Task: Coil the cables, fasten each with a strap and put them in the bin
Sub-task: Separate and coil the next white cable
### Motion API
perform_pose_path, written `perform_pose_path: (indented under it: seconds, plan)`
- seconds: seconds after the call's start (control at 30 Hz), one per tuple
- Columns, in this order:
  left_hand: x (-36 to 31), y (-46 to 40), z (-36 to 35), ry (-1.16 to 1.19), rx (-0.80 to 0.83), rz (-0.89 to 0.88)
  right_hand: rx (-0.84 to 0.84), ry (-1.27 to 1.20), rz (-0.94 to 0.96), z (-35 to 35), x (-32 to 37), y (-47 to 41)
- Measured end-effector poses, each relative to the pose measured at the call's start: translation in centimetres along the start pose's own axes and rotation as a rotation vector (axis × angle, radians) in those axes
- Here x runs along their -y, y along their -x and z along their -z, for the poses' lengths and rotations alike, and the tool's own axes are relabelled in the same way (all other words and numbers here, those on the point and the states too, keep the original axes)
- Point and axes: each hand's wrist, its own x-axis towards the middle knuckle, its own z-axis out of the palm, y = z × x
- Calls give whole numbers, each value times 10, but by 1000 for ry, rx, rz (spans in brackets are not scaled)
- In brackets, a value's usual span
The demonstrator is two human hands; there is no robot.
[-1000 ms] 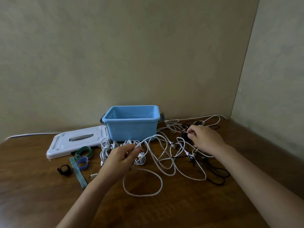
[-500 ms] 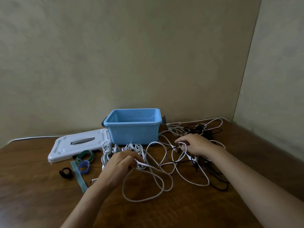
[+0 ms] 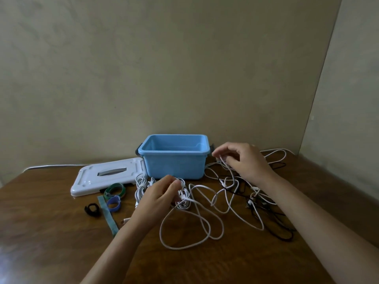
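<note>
Left hand (image 3: 158, 194): fingers curled, pinching bundled white cable (image 3: 185, 201) at table (image 3: 51, 232) centre, just before blue bin (image 3: 174, 160). Right hand (image 3: 244, 160): raised, thumb and forefinger pinching white cable strand (image 3: 226, 168) beside bin's right wall. Loose cable loops (image 3: 205, 228) spread toward table's right edge. Straps (image 3: 113, 196) toward left edge, by lid (image 3: 106, 177).

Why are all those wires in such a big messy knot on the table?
The white cables and black cables lie tangled in loose loops beside the empty blue bin. The left hand and right hand each pinch a white strand. Nothing looks broken.
</note>
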Motion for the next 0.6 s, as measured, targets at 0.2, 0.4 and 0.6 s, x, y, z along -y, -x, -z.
perform_pose_path:
  seconds: [0.2, 0.4, 0.6]
  plan:
    - [4, -2, 10, 166, -114, -54, 168, -90, 128, -35, 41, 16]
    - [2, -5, 32, -126, -125, -285, 253, -137, 201, -65, 58, 16]
    - [-2, 6, 43, -7, -92, -261, 163, -229, 168, -73, 56, 11]
